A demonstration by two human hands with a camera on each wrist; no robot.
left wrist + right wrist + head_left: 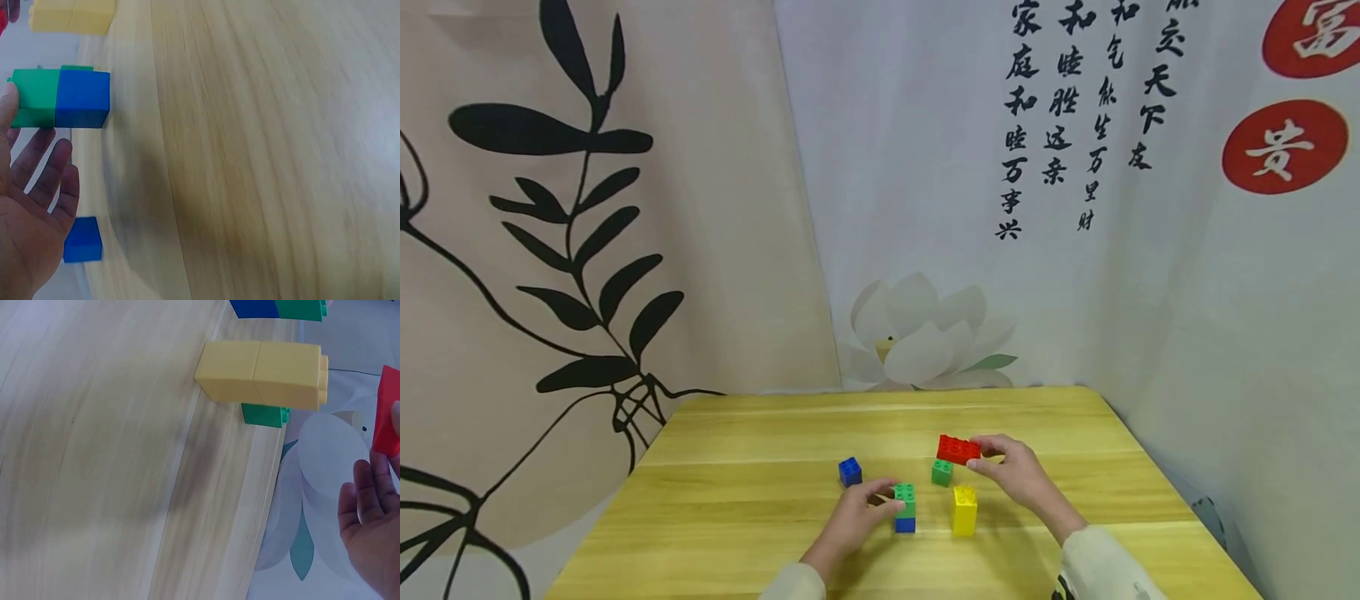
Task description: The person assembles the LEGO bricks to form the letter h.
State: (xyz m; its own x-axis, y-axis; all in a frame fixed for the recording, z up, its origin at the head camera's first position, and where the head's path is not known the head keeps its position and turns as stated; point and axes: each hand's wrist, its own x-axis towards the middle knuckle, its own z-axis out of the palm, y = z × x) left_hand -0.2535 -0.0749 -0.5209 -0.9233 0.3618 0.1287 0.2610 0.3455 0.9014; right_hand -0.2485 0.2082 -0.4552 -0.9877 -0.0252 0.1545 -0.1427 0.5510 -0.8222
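Note:
My left hand (855, 518) pinches a green block (905, 497) that sits on top of a blue block (906, 526). In the left wrist view the thumb lies against the green block (35, 97), with the blue block (82, 100) joined under it. Higher up, between thumb and fingers, my right hand (1021, 471) holds a red brick (957, 450), studs showing. It is above a single green block (942, 473) at the back. A yellow stack (965, 511) stands between the two hands; a seam in the right wrist view splits the yellow stack (256, 369) into two blocks.
Another blue block (850, 472) is on the table beyond my left hand. The wooden table (737, 467) reaches back to a cloth backdrop (925, 208) printed with a flower, leaves and writing.

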